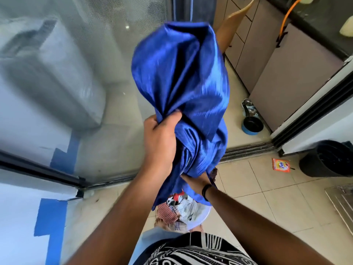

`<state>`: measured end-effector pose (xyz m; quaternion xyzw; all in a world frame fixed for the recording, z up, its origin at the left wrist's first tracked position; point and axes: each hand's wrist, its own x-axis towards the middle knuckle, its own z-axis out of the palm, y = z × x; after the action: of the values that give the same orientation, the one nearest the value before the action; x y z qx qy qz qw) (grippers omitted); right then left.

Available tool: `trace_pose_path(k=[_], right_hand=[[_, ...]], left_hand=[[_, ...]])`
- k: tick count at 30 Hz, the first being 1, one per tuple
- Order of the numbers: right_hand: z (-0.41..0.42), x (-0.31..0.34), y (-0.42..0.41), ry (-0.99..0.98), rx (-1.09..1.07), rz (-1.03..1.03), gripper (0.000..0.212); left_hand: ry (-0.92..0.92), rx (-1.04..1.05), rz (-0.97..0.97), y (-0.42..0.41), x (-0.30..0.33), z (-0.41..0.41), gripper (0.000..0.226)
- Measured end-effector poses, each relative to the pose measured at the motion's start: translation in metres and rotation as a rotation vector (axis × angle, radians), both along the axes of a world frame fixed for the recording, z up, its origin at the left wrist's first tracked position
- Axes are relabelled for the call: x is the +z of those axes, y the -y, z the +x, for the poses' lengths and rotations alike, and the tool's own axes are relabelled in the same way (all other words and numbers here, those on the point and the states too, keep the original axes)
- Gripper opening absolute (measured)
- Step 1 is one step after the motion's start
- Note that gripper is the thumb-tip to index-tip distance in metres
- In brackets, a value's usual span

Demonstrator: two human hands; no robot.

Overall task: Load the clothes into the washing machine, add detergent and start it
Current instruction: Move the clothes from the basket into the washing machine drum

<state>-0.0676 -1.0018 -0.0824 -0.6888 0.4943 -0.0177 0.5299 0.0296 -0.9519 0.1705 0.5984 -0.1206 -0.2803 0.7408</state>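
A shiny blue garment [183, 79] hangs bunched up in front of me, blurred at its top. My left hand [160, 138] grips it at the middle, fingers curled into the folds. My right hand [194, 183] holds it lower down from underneath, partly hidden by the cloth. Below, at my feet, a white tub [200, 217] holds more clothes [177, 209], among them checked and patterned pieces. An orange detergent sachet [281, 165] lies on the tiled floor to the right. A washing machine [47, 73] shows blurred behind the glass at the left.
A glass sliding door with a dark frame [57, 173] and blue tape fills the left. Brown cabinets [277, 60], steel bowls [250, 109] and a dark pan [252, 125] are beyond the door track. A black bucket [328, 159] stands at right.
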Motion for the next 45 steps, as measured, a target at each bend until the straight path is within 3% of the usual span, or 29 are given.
trace_pose_path(k=[3, 7, 9, 12, 14, 19, 23, 24, 28, 32, 34, 37, 39, 41, 42, 45], right_hand=[[0.001, 0.010, 0.000, -0.001, -0.083, 0.028, 0.034], [-0.016, -0.004, -0.007, -0.050, -0.136, 0.074, 0.027], [-0.028, -0.007, -0.010, -0.069, -0.163, 0.106, 0.021], [-0.040, -0.009, -0.009, -0.091, -0.167, 0.134, 0.016], [-0.041, -0.010, -0.004, -0.087, -0.157, 0.139, 0.014], [-0.012, 0.025, 0.024, 0.032, -0.102, 0.077, 0.032], [0.020, 0.101, 0.037, 0.285, -0.047, 0.061, 0.040], [0.028, 0.123, 0.036, 0.353, -0.013, 0.093, 0.044], [0.043, 0.211, 0.018, 0.607, 0.123, 0.222, 0.055], [0.038, 0.256, 0.008, 0.841, 0.052, 0.331, 0.034], [0.036, 0.259, 0.015, 0.891, -0.009, 0.393, 0.035], [0.034, 0.223, 0.035, 0.785, -0.213, 0.278, 0.053], [0.023, 0.168, 0.044, 0.592, -0.344, 0.194, 0.045], [0.003, 0.098, 0.045, 0.372, -0.395, 0.176, 0.024], [-0.008, 0.055, 0.046, 0.253, -0.317, 0.153, 0.017], [-0.033, -0.037, 0.037, -0.086, 0.137, 0.059, 0.041]], left_hand=[[-0.056, -0.019, -0.045, 0.005, 0.003, 0.007, 0.010], [-0.025, -0.033, 0.076, 0.001, -0.038, 0.038, 0.006], [0.041, -0.035, 0.244, -0.011, -0.081, 0.055, 0.032], [0.163, -0.045, 0.488, -0.036, -0.142, 0.058, 0.053], [0.197, -0.168, 0.562, -0.052, -0.176, 0.051, 0.063], [0.299, -0.796, 0.644, -0.072, -0.219, 0.032, 0.089], [0.386, -0.826, 0.659, -0.072, -0.229, 0.025, 0.114], [0.377, -0.797, 0.667, -0.069, -0.225, 0.022, 0.108], [0.317, -0.540, 0.655, -0.051, -0.192, 0.015, 0.043], [0.296, -0.213, 0.611, -0.042, -0.169, 0.027, 0.026], [0.311, -0.130, 0.681, -0.037, -0.160, 0.035, 0.011], [0.290, -0.067, 0.670, -0.034, -0.158, 0.041, 0.019], [0.234, -0.033, 0.650, -0.038, -0.160, 0.040, 0.030], [0.203, -0.017, 0.604, -0.039, -0.156, 0.037, 0.033], [0.196, -0.008, 0.563, -0.040, -0.149, 0.036, 0.030], [0.196, 0.005, 0.473, -0.031, -0.123, 0.037, 0.019]])
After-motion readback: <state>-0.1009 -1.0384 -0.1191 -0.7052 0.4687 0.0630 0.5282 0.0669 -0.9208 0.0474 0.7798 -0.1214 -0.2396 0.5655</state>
